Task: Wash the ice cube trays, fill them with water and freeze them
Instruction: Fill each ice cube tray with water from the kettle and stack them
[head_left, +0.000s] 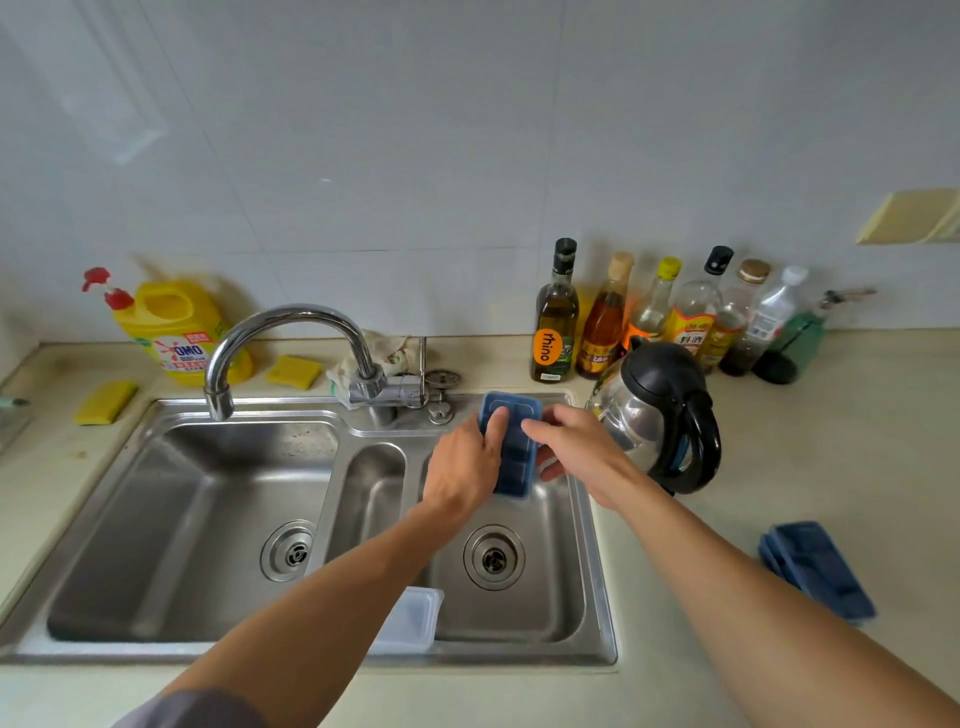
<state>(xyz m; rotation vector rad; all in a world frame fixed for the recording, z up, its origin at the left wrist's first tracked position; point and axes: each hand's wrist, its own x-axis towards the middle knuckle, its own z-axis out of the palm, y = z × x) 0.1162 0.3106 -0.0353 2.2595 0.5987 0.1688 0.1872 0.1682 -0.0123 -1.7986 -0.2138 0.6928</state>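
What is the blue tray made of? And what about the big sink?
The blue tray looks like plastic, or maybe silicone. It is one even colour with a dull surface and moulded cube pockets. The sink looks like brushed stainless steel. It is silvery grey, with soft blurry reflections on its walls.

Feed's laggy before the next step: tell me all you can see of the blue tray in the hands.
The blue tray is a dark, plastic-looking oblong with rounded corners and square cells, held above the right sink basin, its long side pointing at the wall. The left hand grips its left edge, the right hand its right.
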